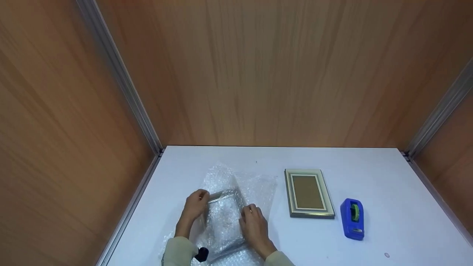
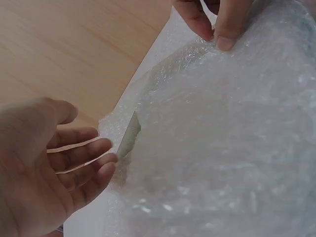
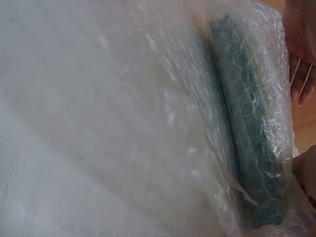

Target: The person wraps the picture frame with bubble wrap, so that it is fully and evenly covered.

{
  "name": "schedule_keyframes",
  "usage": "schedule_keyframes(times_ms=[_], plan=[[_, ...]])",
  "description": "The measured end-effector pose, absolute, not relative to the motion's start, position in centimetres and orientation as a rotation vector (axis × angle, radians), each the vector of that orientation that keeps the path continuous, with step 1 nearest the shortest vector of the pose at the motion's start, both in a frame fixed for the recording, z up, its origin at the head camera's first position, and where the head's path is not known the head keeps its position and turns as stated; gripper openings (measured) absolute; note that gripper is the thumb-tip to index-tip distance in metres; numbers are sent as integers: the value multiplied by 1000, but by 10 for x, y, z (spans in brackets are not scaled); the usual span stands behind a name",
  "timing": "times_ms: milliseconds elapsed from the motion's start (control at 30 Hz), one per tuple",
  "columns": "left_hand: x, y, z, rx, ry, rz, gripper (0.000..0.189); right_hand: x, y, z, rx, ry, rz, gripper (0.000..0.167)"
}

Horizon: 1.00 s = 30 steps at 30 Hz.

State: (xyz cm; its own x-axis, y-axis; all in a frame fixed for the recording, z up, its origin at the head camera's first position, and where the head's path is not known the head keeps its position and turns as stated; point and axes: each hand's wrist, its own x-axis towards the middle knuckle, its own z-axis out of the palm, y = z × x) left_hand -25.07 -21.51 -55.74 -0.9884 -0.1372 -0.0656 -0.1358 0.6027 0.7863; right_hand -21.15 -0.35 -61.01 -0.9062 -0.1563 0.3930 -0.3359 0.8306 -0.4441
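A sheet of bubble wrap lies on the white table, with a picture frame inside it. One bare corner of that frame shows through an opening in the left wrist view; bubble wrap covers the rest. My left hand is at the frame's far left corner, its fingers loosely bent and fingertips right by the exposed corner. On the right side, my right hand pinches the edge of the bubble wrap between thumb and finger. The wrapped frame's dark greenish side shows through the bubbles in the right wrist view.
A second picture frame, silvery with a brown centre, lies to the right of the bubble wrap. Farther right is a blue tape dispenser with a green roll. Wood-look panels close off the table's back and sides.
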Motion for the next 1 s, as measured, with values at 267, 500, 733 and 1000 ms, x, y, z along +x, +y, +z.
schedule_keyframes(times_ms=[267, 500, 733, 1000], plan=[[-264, -224, -556, 514, -2922, -1314, 56, -209, -6, -610, 387, -2646, 726, 13], [-269, -228, -558, 572, -2917, -1431, 64, -209, -6, -610, 391, -2661, 724, 12], [-275, -227, -561, 529, -2874, -1405, 57, -208, -4, -613, 383, -2656, 712, 9], [-278, -226, -565, 442, -2878, -1393, 47, -206, -2, -611, 383, -2692, 704, 7]])
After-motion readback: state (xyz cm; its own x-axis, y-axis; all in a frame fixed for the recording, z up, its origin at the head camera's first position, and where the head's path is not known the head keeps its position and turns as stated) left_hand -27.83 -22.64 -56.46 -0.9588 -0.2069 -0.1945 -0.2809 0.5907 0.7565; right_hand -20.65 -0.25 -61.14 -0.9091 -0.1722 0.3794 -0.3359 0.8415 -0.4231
